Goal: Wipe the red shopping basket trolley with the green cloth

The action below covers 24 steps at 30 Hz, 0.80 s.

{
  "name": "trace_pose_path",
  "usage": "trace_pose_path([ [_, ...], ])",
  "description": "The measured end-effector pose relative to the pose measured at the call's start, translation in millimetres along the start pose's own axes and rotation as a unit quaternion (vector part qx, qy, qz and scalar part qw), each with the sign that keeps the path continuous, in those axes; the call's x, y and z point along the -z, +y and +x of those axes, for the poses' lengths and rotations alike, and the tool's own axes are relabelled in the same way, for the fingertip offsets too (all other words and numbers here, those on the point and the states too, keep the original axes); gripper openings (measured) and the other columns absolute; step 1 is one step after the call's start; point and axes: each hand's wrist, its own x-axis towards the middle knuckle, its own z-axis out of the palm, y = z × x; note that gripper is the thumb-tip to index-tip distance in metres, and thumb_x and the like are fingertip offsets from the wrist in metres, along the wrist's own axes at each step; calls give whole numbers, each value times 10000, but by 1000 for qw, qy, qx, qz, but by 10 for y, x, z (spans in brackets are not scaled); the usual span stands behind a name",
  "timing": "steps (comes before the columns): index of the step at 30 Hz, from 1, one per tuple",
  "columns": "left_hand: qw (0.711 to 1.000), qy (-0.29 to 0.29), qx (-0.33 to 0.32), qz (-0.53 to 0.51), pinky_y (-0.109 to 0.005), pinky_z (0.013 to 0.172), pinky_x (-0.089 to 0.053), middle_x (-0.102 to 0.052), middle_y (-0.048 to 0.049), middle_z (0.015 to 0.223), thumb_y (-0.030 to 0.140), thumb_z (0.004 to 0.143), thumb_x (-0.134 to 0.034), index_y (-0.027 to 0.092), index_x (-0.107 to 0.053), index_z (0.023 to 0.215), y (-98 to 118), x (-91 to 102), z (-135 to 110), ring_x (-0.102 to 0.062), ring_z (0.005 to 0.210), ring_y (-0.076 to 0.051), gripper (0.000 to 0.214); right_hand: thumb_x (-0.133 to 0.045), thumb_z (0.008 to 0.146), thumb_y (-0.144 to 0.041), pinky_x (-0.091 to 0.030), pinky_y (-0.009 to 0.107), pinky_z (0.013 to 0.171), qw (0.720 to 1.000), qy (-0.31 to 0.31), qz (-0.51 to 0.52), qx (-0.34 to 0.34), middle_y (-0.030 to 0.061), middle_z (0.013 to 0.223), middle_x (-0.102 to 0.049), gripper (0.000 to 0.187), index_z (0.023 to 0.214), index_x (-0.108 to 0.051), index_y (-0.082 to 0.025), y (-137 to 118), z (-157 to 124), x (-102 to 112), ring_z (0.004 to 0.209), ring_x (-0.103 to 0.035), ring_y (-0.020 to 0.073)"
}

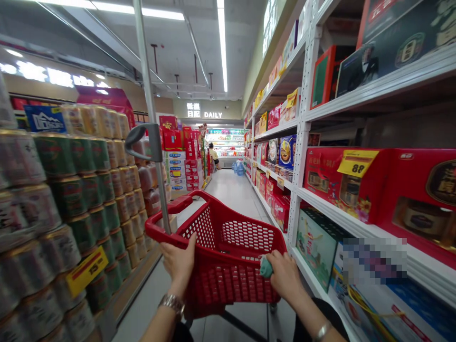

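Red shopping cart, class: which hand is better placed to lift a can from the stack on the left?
Left, probably: the left hand is on the red cart rim on the side of the stacked cans, holding nothing else. The right hand is farther away, with a teal cloth under it.

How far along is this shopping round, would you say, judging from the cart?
Early, it seems. Done: little, as no goods show in the red shopping cart. In hand: the left hand and right hand hold its rim, the right with a teal cloth. Left: stacked cans and gift boxes line the aisle.
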Motion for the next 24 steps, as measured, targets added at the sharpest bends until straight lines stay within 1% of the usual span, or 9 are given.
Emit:
trace_pose_path([
  [2, 999, -27, 25, -5, -572, 1277, -313, -225, -384, 1663, 688, 761, -662, -34, -130, 1602, 8, -146, -208, -229, 1593, -454, 1230, -495, 813, 26, -317, 363, 861, 1000, 9, 11, 7, 52, 1155, -726, 445, 1053, -745, -253, -38, -78, -26, 1062, -600, 262],
  [5, 998, -44, 50, 18, -598, 1284, -285, -85, -391, 1693, 561, 728, -743, -61, -52, 1613, 44, -268, -403, -84, 1621, -454, 1283, -486, 811, 37, -317, 367, 867, 1000, 18, 17, 12, 49, 1162, -728, 460, 1057, -741, -255, -104, -206, -21, 1040, -590, 259],
  [7, 997, -57, 49, 34, -615, 1286, -267, -29, -377, 1705, 445, 724, -750, -45, 0, 1623, 71, -276, -451, -37, 1626, -445, 1270, -484, 822, 36, -323, 372, 876, 1000, 24, 4, 12, 58, 1182, -724, 456, 1074, -740, -246, -155, -302, 14, 1036, -585, 261],
  [11, 993, -104, 31, 53, -535, 1326, -186, 57, -397, 1691, 410, 743, -745, -120, 5, 1594, 75, -227, -369, 47, 1626, -425, 1252, -519, 853, 0, -341, 384, 906, 999, 25, -20, 26, 83, 1241, -712, 442, 1164, -732, -231, -229, -457, 90, 1043, -571, 268],
  [14, 989, -137, 1, 51, -546, 1326, -187, 18, -369, 1707, 417, 749, -723, -82, 12, 1614, 44, -206, -208, 10, 1633, -404, 1240, -550, 844, -25, -356, 386, 919, 998, 27, 8, 58, 65, 1289, -708, 461, 1200, -730, -256, -252, -512, 87, 1031, -561, 258],
  [17, 985, -161, -3, 67, -613, 1312, -186, -37, -337, 1723, 439, 738, -721, -23, -14, 1638, 63, -219, -79, -29, 1635, -401, 1235, -552, 842, -35, -365, 397, 956, 991, 53, 58, 110, 36, 1345, -702, 486, 1222, -732, -277, -311, -542, 35, 1052, -551, 249],
  [19, 983, -170, 26, 65, -669, 1297, -166, -73, -303, 1734, 432, 771, -674, 37, -43, 1657, 114, -263, -75, -85, 1634, -400, 1157, -551, 850, -40, -371, 403, 971, 983, 72, 82, 145, 24, 1376, -696, 482, 1225, -735, -280, -392, -559, -8, 1080, -545, 249],
  [21, 980, -172, 82, 51, -694, 1282, -187, -133, -286, 1733, 382, 803, -607, 73, -96, 1662, 167, -336, -154, -164, 1621, -406, 1047, -565, 860, -56, -382, 406, 963, 978, 81, 90, 169, 24, 1396, -689, 467, 1236, -732, -278, -495, -579, -50, 1089, -540, 251],
  [24, 973, -182, 133, 43, -724, 1222, -301, -227, -330, 1692, 313, 776, -589, 43, -132, 1651, 189, -468, -345, -313, 1557, -469, 1024, -591, 881, -90, -392, 421, 977, 975, 80, 80, 193, 31, 1426, -675, 455, 1277, -714, -279, -631, -620, -98, 1103, -535, 261],
])
